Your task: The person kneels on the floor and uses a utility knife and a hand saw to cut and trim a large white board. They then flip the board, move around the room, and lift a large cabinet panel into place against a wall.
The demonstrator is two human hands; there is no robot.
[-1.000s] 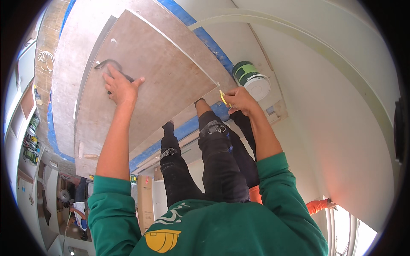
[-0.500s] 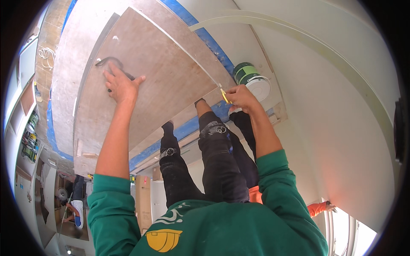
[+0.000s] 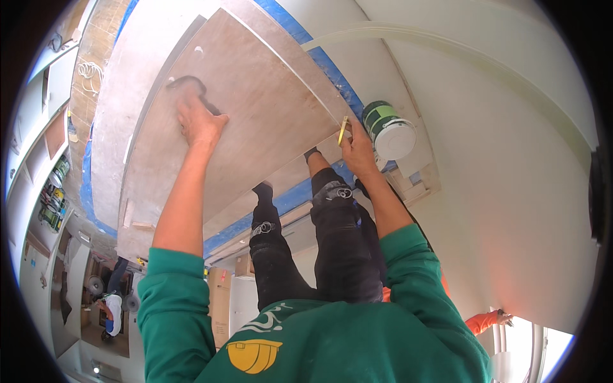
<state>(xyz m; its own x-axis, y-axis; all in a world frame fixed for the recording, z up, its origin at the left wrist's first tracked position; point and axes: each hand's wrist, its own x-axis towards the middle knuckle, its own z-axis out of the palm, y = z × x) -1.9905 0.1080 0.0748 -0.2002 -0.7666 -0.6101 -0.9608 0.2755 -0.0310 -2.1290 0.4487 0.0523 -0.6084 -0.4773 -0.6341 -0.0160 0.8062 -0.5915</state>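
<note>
A large pale-brown wooden board (image 3: 255, 83) lies flat in front of me, with a thin white strip along its right edge. My left hand (image 3: 201, 124) is closed over a dark curved tool (image 3: 191, 80) on the board's left part. Motion blurs its fingers, and the palm hides much of the tool, so its kind is unclear. At the board's near right corner my right hand (image 3: 359, 150) grips a small yellow tool (image 3: 345, 129), too small to name exactly; it points away from me.
Right of the board stands a green bucket (image 3: 380, 113) with a white lid. Blue sheeting (image 3: 329, 70) borders the board. A long pale strip (image 3: 415, 32) arches along the wall. One person's orange sleeve (image 3: 482, 321) shows lower right; another person (image 3: 112, 313) is far left.
The whole view has shifted, so the board and bucket appear further right. My left hand has slid over the board with the dark tool. My right hand has tilted the yellow tool.
</note>
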